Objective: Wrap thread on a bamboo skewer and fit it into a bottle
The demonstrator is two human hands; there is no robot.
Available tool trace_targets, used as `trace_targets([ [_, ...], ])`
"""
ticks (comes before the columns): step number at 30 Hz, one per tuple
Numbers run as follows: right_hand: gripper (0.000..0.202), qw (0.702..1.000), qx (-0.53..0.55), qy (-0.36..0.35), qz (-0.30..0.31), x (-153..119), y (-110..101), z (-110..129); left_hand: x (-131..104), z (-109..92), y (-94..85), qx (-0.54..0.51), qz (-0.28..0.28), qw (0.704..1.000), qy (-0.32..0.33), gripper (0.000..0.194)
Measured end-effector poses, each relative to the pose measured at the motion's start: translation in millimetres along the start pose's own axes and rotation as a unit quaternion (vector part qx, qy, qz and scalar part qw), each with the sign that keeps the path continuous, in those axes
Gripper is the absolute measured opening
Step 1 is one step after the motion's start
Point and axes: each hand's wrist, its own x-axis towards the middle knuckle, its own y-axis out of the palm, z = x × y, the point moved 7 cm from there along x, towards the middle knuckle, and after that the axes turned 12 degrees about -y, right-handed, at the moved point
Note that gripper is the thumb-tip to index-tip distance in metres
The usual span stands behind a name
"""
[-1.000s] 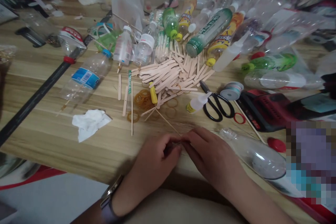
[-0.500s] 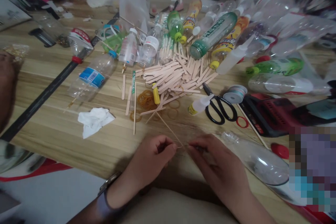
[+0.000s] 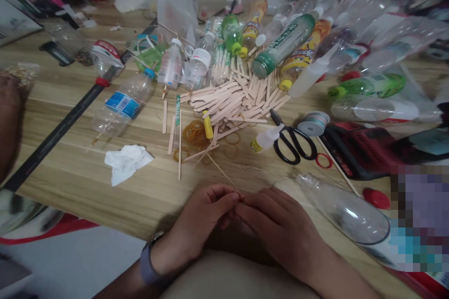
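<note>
My left hand (image 3: pixel 206 217) and my right hand (image 3: pixel 280 224) meet at the table's front edge, fingertips together. Between them is the near end of a thin wooden stick (image 3: pixel 223 172), which points away toward the rubber bands (image 3: pixel 196 134). My left thumb and forefinger pinch this end. The right fingers are pressed together against something small and brownish at the stick's tip, too small to make out. Beyond lie a heap of flat wooden sticks (image 3: pixel 228 101), a yellow-capped tool (image 3: pixel 208 126), a small glue bottle (image 3: pixel 266 139) and black scissors (image 3: pixel 293 142).
A clear bottle (image 3: pixel 345 210) lies close by my right forearm. White tissue (image 3: pixel 128 163) and a blue-labelled bottle (image 3: pixel 122 103) are to the left. A dark bar (image 3: pixel 59 128) crosses the table. Another person's hand (image 3: pixel 7 103) is at the left edge.
My right hand has moved left and closed in against my left fingertips. The gap between the hands is gone, and the stick's near end is now mostly covered.
</note>
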Motion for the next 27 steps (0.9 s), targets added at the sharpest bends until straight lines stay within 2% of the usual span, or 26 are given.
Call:
trace_targets([
  [6,0.024,0.989,0.121,0.071,-0.049,6,-1,-16,-6,0,1.7,0.006,0.014,1.000,0.011,0.019],
  [11,0.015,0.944,0.250,0.198,-0.080,6,6,-36,-12,-6,0.0,0.057,-0.009,0.998,0.040,0.019],
  [15,0.015,0.925,0.271,0.253,-0.077,6,7,-43,-13,-9,-3.5,0.068,-0.035,0.995,0.057,0.022],
  [19,0.012,0.946,0.197,0.238,-0.101,2,-6,-42,-11,-8,-6.1,0.052,-0.052,0.996,0.054,0.019],
  [23,0.017,0.975,0.143,0.161,-0.061,2,-8,-29,-11,-9,-5.5,0.064,-0.067,0.994,0.051,0.018],
  [27,0.024,0.993,0.050,0.100,-0.037,6,-5,-20,-15,-14,-9.0,0.121,-0.124,0.982,0.073,0.015],
])
